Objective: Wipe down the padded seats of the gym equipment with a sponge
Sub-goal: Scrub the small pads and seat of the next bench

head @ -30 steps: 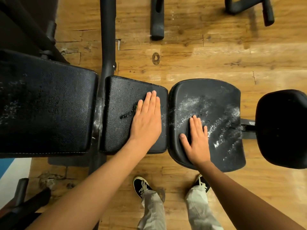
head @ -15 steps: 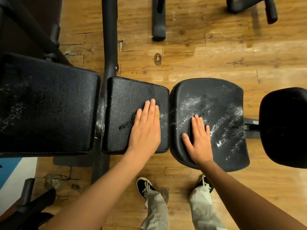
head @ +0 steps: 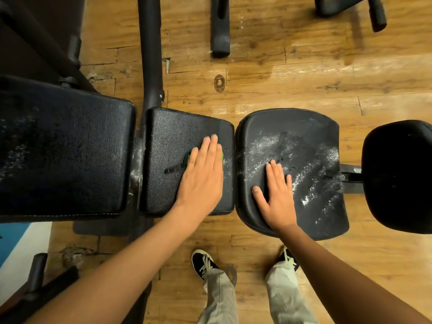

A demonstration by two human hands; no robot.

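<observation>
My left hand [head: 202,176] lies flat with straight fingers on the small black middle pad [head: 168,141], pressing a green sponge [head: 222,156] of which only slivers show at the hand's edges. My right hand [head: 277,195] rests flat on the rounded black seat pad [head: 311,141] beside it, which carries white soapy streaks. A large black back pad [head: 65,155] lies to the left, with faint white specks. Another black pad [head: 399,174] sits at the far right.
A black frame tube [head: 150,54] runs up from between the pads. Black equipment feet [head: 219,26] stand on the wooden floor beyond. My two shoes [head: 203,263] stand below the pads. More dark frame parts lie at the lower left.
My left hand with the sponge has slid toward me and to the right on the middle pad. My right hand stays planted on the seat pad.
</observation>
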